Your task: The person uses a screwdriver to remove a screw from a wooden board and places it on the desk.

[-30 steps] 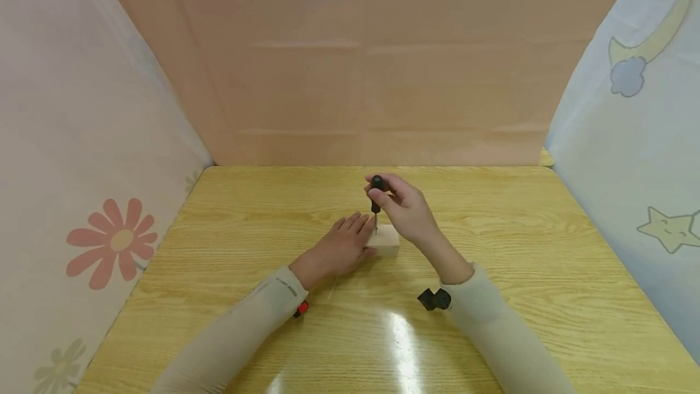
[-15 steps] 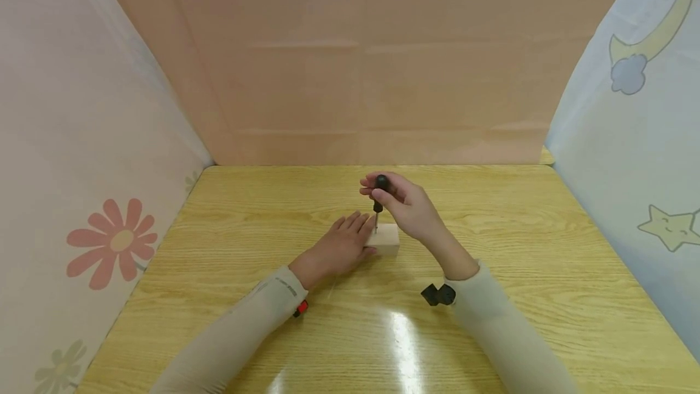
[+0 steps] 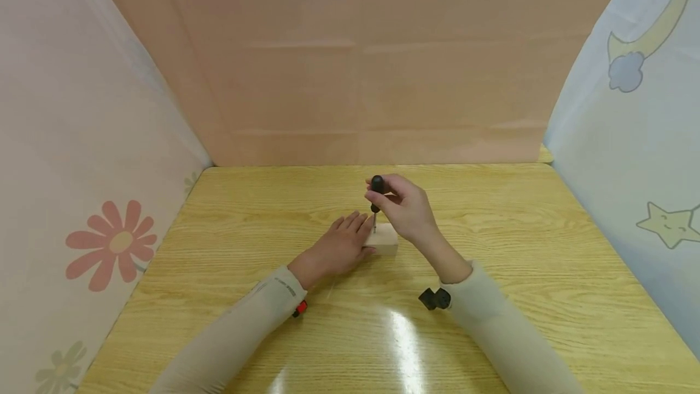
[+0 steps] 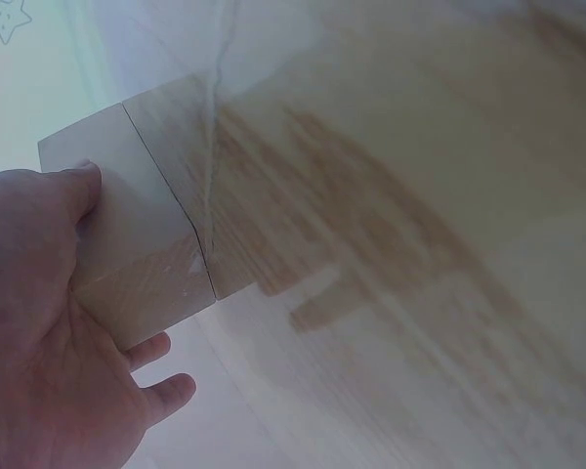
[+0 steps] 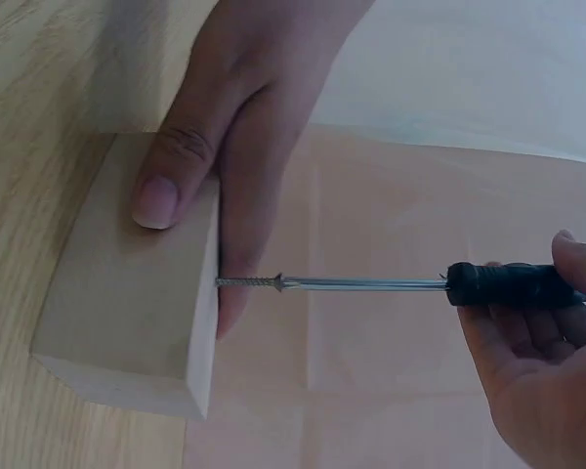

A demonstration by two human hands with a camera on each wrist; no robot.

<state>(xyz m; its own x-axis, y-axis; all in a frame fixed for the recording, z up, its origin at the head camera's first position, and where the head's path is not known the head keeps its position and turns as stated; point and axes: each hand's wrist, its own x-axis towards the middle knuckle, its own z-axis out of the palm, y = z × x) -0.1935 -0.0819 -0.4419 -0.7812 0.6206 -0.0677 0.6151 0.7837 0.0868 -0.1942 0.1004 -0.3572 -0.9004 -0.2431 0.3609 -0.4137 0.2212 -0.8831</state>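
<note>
Thumb and fingers of the left hand [image 3: 340,248] pinch a wooden block [image 3: 386,239] on the table [image 3: 262,199], set in from its far edge and about midway between its left and right edges. I judge the block light, stiff and not slippery, yet apt to twist under torque, so I'd take it by its left end, clear of the screw [image 5: 246,281]. That thin screw stands upright at the block's top and could tip if pushed sideways. The right hand [image 3: 412,214] curls round an upright screwdriver [image 5: 469,285], its tip at the screw head; hard and probably smooth, it's best held by its handle.
</note>
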